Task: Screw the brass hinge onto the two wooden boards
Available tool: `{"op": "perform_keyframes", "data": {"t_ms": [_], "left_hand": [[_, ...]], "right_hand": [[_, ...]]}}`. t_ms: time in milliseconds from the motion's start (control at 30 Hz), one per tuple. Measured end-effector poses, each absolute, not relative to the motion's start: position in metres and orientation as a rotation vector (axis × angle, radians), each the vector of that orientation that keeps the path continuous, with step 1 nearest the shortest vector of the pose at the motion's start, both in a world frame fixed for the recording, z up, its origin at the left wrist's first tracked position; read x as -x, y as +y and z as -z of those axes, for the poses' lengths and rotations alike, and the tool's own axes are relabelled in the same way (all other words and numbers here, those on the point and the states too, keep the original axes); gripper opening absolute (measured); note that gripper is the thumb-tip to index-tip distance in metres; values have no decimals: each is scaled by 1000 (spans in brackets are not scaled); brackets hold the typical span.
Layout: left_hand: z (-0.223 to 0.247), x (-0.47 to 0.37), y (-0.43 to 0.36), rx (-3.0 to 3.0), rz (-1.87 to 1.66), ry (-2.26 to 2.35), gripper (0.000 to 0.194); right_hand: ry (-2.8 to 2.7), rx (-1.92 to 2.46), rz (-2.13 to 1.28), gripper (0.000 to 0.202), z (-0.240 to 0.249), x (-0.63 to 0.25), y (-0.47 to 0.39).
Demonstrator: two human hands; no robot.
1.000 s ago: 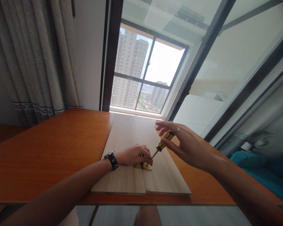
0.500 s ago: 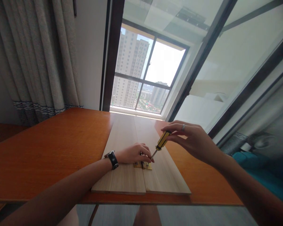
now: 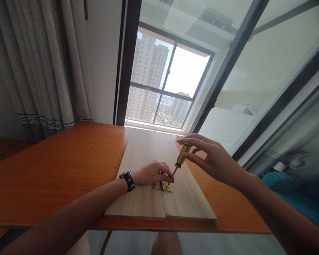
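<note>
I have the flat brass-coloured metal hinge [image 3: 162,187] lying open across the seam of two pale, straight-grained wooden boards, its left leaf on the left board [image 3: 138,202] and its right leaf on the right board [image 3: 188,202]. The left hand [image 3: 150,173] is just beyond the hinge and partly covers its far edge; I see its thumb and fingers pinched around the lower end of the metal shaft of a screwdriver with a yellow-and-black handle [image 3: 181,157]. The shaft's tip is hidden from me by those fingers. The screwdriver leans up and to the right from the hinge.

The right hand [image 3: 212,156] is right of the hinge and above it, its thumb against the handle and its fingers loosely bent, the forefinger reaching past the handle's top. How firmly it grips I cannot tell. I make out a silver ring [image 3: 200,143] on one of its fingers, and left of the hinge a black-strapped wristwatch [image 3: 129,181] on the left wrist. The orange-brown wooden table [image 3: 69,159] bears both boards and spreads out on either side of the hinge. Well beyond it I see a dark-framed window [image 3: 162,91], and far to its left a grey patterned-hem curtain [image 3: 55,63].
</note>
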State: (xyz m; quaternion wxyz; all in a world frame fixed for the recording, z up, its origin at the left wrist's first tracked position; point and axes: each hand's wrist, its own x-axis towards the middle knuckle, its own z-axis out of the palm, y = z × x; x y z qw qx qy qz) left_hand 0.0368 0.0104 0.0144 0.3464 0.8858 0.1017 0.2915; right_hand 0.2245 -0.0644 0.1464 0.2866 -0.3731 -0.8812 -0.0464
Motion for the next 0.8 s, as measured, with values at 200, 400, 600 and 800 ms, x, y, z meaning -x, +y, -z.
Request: {"op": "perform_keyframes", "data": {"t_ms": [200,400,600,800], "left_hand": [[-12,-37,11,-2269,-777,308,16],[-13,-37,9,-2219,-787,366,14],[-17,-38,7,-2248,-799,294,11],[-16,-38,9,-2249,-816,257,12]], "right_hand": [[-2396,1009,85,30,-152,-230,-68],[-2321,1101,96,27,-150,-231,-63],[-2273,1110,208,31,-143,-229,-60],[-2236,1128,83,35,-138,-229,-61]]}}
